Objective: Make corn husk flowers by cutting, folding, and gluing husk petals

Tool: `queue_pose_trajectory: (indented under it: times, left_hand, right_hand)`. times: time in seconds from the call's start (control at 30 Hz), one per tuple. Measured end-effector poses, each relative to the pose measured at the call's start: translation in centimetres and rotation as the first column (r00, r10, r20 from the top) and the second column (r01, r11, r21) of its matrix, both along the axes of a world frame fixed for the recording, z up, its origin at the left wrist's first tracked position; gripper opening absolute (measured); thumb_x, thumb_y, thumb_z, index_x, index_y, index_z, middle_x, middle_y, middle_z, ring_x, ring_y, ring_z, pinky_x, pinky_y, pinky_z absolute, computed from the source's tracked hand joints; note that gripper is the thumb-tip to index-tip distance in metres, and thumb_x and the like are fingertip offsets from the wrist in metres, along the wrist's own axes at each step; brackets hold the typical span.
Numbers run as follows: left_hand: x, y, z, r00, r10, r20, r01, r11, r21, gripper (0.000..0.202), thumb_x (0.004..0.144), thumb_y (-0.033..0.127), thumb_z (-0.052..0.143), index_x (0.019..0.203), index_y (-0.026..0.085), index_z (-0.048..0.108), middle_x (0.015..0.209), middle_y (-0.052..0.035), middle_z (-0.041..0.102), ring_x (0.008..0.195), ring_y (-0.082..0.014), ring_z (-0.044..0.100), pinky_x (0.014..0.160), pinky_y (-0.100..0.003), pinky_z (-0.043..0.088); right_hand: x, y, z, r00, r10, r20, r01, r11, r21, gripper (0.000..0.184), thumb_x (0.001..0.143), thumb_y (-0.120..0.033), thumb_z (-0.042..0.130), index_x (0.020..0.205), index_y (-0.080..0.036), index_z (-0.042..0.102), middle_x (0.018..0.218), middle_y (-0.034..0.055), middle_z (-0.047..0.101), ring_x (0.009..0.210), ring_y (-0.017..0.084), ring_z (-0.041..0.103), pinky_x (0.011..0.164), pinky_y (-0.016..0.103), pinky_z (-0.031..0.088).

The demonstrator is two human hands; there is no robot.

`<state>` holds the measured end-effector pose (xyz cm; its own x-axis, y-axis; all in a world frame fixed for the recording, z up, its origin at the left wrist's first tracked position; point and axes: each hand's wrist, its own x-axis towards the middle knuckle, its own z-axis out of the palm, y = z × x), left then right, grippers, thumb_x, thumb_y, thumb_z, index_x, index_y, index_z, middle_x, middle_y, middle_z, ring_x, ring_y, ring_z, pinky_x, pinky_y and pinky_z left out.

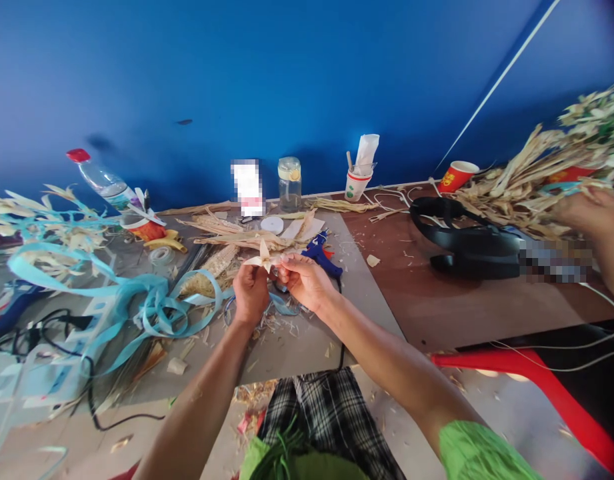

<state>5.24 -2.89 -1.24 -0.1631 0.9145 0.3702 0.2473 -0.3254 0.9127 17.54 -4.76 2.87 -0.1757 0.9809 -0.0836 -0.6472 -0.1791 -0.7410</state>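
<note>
A small star-shaped flower (263, 259), pale and apparently made of corn husk, is held above the table between both hands. My left hand (251, 293) is closed round its underside, where a stem, if any, is hidden. The fingertips of my right hand (304, 279) pinch at the flower's right side, by a petal. Just behind my right hand lies a blue glue gun (323, 252) with its black cord running toward me. Dry corn husks (237, 235) and a white round disc (272, 224) lie beyond the flower. Light blue ribbon (161, 303) curls to the left of my left hand.
Along the blue wall stand a clear jar (289, 185), a white cup (357, 183) and a red paper cup (457, 176). A black headset-like object (461, 240) lies to the right. Another person's hand (594, 210) touches a husk pile (521, 170). Left stands a second glue gun (11, 307).
</note>
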Motion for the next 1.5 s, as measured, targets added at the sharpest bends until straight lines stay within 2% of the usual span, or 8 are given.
queue_pose_trajectory:
  times: [0.2, 0.27, 0.4, 0.6, 0.8, 1.0, 1.27, 1.5]
  left_hand:
    - [-0.5, 0.0, 0.7, 0.990, 0.134, 0.037, -0.134, 0.991, 0.003, 0.012, 0.075, 0.024, 0.058, 0.065, 0.018, 0.055, 0.057, 0.0027, 0.060, 0.058, -0.0109, 0.055, 0.060, -0.022, 0.042]
    - [-0.6, 0.1, 0.6, 0.992, 0.126, 0.003, -0.126, 0.992, 0.021, 0.012, 0.076, 0.022, 0.056, 0.065, 0.018, 0.056, 0.058, 0.0024, 0.061, 0.057, -0.0108, 0.054, 0.060, -0.022, 0.041]
    - [-0.4, 0.1, -0.2, 0.996, 0.057, -0.067, -0.055, 0.998, 0.043, 0.010, 0.076, 0.018, 0.053, 0.066, 0.018, 0.056, 0.060, 0.0023, 0.061, 0.058, -0.0114, 0.055, 0.060, -0.022, 0.040]
    - [-0.6, 0.1, -0.7, 0.988, -0.030, -0.154, 0.042, 0.996, 0.074, 0.006, 0.074, 0.017, 0.053, 0.070, 0.018, 0.057, 0.062, 0.0016, 0.061, 0.059, -0.0121, 0.055, 0.059, -0.023, 0.040]
    - [-0.7, 0.2, -0.9, 0.975, -0.007, -0.220, 0.028, 0.996, 0.090, 0.004, 0.074, 0.017, 0.052, 0.073, 0.018, 0.056, 0.063, 0.0015, 0.060, 0.058, -0.0127, 0.054, 0.059, -0.024, 0.040]
    - [-0.8, 0.1, -0.9, 0.953, 0.094, -0.288, -0.063, 0.991, 0.115, 0.002, 0.073, 0.018, 0.053, 0.073, 0.018, 0.055, 0.063, 0.0019, 0.058, 0.062, -0.0127, 0.053, 0.061, -0.024, 0.041]
    - [-0.8, 0.0, -0.6, 0.963, 0.090, -0.254, -0.047, 0.984, 0.170, 0.004, 0.073, 0.016, 0.052, 0.070, 0.019, 0.054, 0.062, 0.0017, 0.056, 0.062, -0.0124, 0.052, 0.061, -0.023, 0.040]
    - [-0.8, -0.1, -0.9, 0.971, 0.068, -0.230, -0.028, 0.984, 0.175, 0.004, 0.074, 0.017, 0.052, 0.071, 0.019, 0.053, 0.065, 0.0016, 0.057, 0.064, -0.0126, 0.052, 0.064, -0.024, 0.041]
  right_hand:
    - [1.7, 0.1, 1.2, 0.996, -0.076, -0.052, 0.081, 0.992, 0.093, 0.033, 0.060, -0.040, 0.074, 0.055, -0.020, 0.048, 0.053, -0.0047, 0.043, 0.051, 0.009, 0.037, 0.057, 0.028, 0.036]
    - [2.3, 0.5, 1.2, 0.993, -0.113, -0.025, 0.115, 0.991, 0.073, 0.042, 0.068, -0.052, 0.066, 0.050, -0.020, 0.046, 0.049, -0.0037, 0.041, 0.049, 0.010, 0.037, 0.055, 0.028, 0.036]
    - [2.4, 1.2, 0.6, 0.995, -0.032, 0.090, 0.031, 0.999, 0.015, 0.050, 0.071, -0.065, 0.057, 0.055, -0.018, 0.058, 0.053, 0.0000, 0.051, 0.050, 0.010, 0.043, 0.051, 0.026, 0.034]
    - [1.7, 0.6, 0.6, 0.971, 0.131, 0.201, -0.142, 0.989, 0.043, 0.031, 0.061, -0.041, 0.076, 0.058, -0.016, 0.058, 0.053, -0.0043, 0.051, 0.049, 0.006, 0.040, 0.050, 0.022, 0.029]
    - [1.2, 0.6, 0.2, 0.982, 0.172, 0.077, -0.174, 0.984, 0.023, 0.027, 0.057, -0.030, 0.078, 0.055, -0.016, 0.056, 0.049, -0.0060, 0.047, 0.046, 0.005, 0.036, 0.049, 0.022, 0.025]
    - [0.8, 0.6, -0.3, 0.981, 0.190, -0.032, -0.188, 0.981, 0.048, 0.026, 0.058, -0.026, 0.078, 0.056, -0.016, 0.054, 0.051, -0.0054, 0.046, 0.050, 0.006, 0.036, 0.052, 0.024, 0.025]
    - [0.8, 0.2, 0.0, 0.979, 0.198, -0.046, -0.192, 0.975, 0.109, 0.026, 0.060, -0.025, 0.077, 0.055, -0.017, 0.054, 0.053, -0.0045, 0.045, 0.053, 0.008, 0.035, 0.054, 0.024, 0.024]
    - [0.9, 0.3, -0.8, 0.973, 0.226, -0.044, -0.217, 0.963, 0.162, 0.021, 0.062, -0.026, 0.076, 0.059, -0.017, 0.058, 0.056, -0.0037, 0.045, 0.055, 0.008, 0.036, 0.057, 0.025, 0.027]
